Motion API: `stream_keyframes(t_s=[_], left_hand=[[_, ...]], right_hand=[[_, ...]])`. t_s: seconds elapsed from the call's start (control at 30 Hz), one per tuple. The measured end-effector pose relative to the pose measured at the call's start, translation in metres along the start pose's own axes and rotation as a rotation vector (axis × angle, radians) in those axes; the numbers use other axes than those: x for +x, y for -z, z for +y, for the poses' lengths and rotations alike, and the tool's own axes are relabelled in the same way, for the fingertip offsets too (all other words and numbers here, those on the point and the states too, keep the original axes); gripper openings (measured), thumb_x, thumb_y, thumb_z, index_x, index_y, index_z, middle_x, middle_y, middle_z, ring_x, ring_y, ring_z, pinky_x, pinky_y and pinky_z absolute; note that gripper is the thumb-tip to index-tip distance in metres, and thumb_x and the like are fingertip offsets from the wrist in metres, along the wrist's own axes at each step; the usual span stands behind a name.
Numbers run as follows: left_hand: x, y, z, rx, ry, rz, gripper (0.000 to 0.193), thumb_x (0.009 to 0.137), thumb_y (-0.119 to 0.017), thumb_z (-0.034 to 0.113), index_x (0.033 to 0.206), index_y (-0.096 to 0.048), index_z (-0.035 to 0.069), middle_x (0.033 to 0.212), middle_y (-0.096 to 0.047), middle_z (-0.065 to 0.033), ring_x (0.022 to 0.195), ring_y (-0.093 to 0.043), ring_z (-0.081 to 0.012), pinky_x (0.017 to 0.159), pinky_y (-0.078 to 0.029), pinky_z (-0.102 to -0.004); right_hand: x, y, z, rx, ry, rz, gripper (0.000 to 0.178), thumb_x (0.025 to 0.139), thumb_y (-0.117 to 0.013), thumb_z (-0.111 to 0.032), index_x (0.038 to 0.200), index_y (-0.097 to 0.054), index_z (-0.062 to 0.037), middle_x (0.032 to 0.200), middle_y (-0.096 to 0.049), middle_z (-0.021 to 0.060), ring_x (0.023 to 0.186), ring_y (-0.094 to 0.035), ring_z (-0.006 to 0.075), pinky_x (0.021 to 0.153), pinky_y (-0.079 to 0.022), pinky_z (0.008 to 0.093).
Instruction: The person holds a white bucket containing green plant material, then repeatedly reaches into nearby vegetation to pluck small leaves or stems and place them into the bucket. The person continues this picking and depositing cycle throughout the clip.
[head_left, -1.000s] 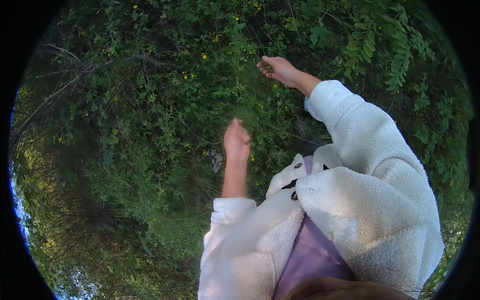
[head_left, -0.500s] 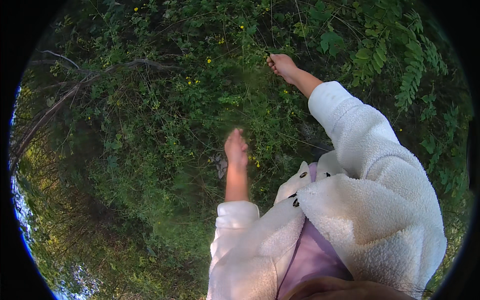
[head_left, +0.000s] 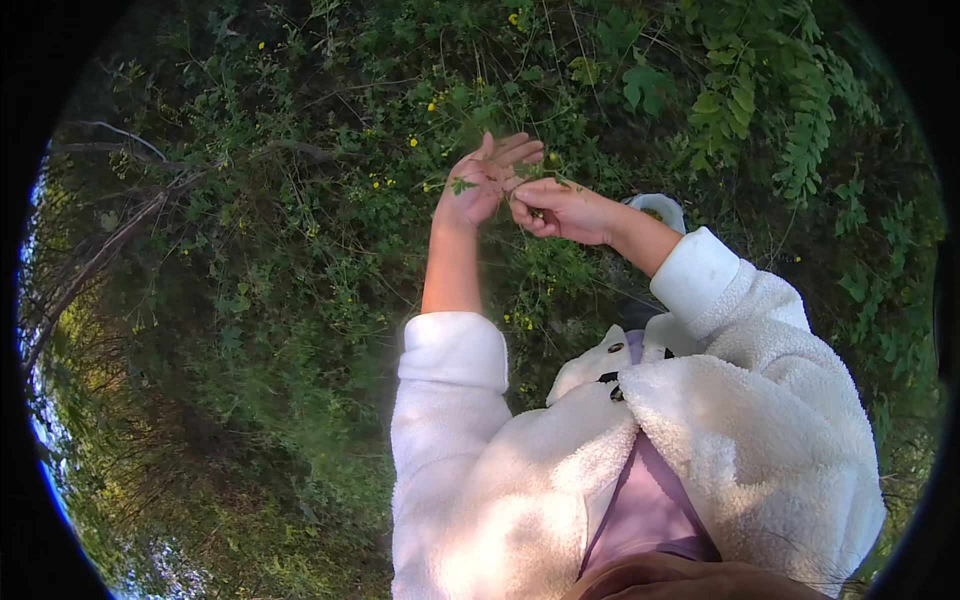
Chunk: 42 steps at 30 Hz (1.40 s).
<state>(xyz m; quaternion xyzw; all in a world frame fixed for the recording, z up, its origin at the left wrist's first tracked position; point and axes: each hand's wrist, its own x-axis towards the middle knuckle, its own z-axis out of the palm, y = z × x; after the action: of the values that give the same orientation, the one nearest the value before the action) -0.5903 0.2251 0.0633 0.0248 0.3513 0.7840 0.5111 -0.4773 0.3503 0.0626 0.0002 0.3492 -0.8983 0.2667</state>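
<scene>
My left hand [head_left: 476, 188] is open with the palm turned up and its fingers stretched out toward the right. Close beside it, the thumb and fingers of my right hand [head_left: 562, 208] are closed in a pinch on a thin green leafy sprig [head_left: 463, 186]. The leaves lie over or just above my left palm, and part of the stem is hidden by my fingers. The two hands meet or nearly meet at the fingertips, over a dense growth of green plants with small yellow flowers [head_left: 413, 142].
Bare brown branches [head_left: 120, 235] stretch across the left side. Larger compound leaves [head_left: 800, 140] hang at the upper right. Behind my right wrist shows a pale rounded thing [head_left: 668, 208], partly hidden, whose kind I cannot make out.
My right hand has drawn back from the plants toward me and to the left, holding the sprig. My left hand has moved forward and opened, so the hands are now together.
</scene>
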Motion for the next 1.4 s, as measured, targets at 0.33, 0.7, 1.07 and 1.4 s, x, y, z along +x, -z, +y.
stream_keyframes(t_s=[0.33,0.7,1.07,1.4], left_hand=[[-0.078,-0.024,-0.049,0.281,-0.322,0.34,0.024,0.092,-0.043,0.023,0.088,-0.053,0.002,0.058,-0.044,0.0014,0.056,-0.046,-0.0097,0.062,-0.046,-0.0277],[-0.118,-0.001,-0.05,0.553,-0.718,0.744,0.025,0.093,-0.041,0.019,0.081,-0.055,0.002,0.054,-0.04,0.0043,0.046,-0.032,-0.0028,0.042,-0.025,-0.0186],[-0.154,-0.014,-0.056,0.488,-0.203,0.347,0.017,0.086,-0.054,0.016,0.094,-0.063,0.003,0.06,-0.054,0.003,0.048,-0.04,-0.0027,0.043,-0.028,-0.017],[-0.17,-0.006,-0.071,0.446,-0.531,0.47,0.011,0.085,-0.056,0.014,0.078,-0.054,0.007,0.064,-0.055,0.0001,0.049,-0.042,-0.0035,0.043,-0.029,-0.0169]], right_hand=[[-0.06,-0.006,0.055,-0.004,-0.181,0.155,0.027,0.093,-0.039,-0.029,0.077,-0.047,-0.0097,0.071,-0.041,-0.0035,0.056,-0.033,0.0046,0.047,-0.026,0.0171],[-0.092,-0.038,0.078,-0.095,-0.412,0.025,0.028,0.094,-0.038,-0.027,0.073,-0.044,-0.0097,0.064,-0.033,-0.0052,0.052,-0.023,0.0043,0.044,-0.02,0.0183],[-0.024,-0.07,0.045,-0.458,-0.131,0.224,0.027,0.09,-0.043,-0.03,0.075,-0.051,-0.0098,0.064,-0.04,-0.0062,0.052,-0.03,0.0037,0.044,-0.023,0.0189],[-0.006,-0.096,0.069,-0.577,-0.157,0.197,0.028,0.089,-0.043,-0.03,0.07,-0.05,-0.01,0.06,-0.04,-0.0056,0.049,-0.029,0.0048,0.043,-0.023,0.02]])
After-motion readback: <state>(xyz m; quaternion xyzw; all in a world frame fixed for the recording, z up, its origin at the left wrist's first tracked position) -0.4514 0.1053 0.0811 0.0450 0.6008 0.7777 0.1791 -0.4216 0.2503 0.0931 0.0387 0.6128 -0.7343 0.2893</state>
